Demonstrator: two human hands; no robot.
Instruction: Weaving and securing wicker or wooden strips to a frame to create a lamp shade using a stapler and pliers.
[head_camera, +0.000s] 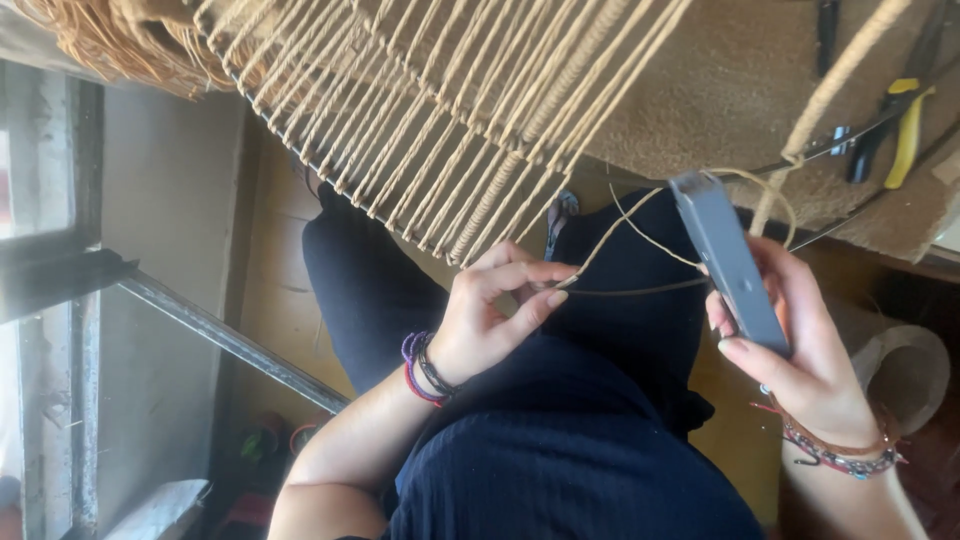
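Left hand (490, 310) pinched a thin cord (640, 232); right hand (800, 350) gripped a grey lighter (725, 260).
The cord ran from the left fingertips up past the lighter's top toward a thick twisted rope (820, 100). Woven cord panel (450, 120) hung above the lap in dark trousers (600, 340). Yellow-handled pliers (905, 130) lay on the brown surface (720, 80), well apart.

Dark navy ribbed top & trousers, bare forearms, purple/black bracelets on L wrist, beaded on R.
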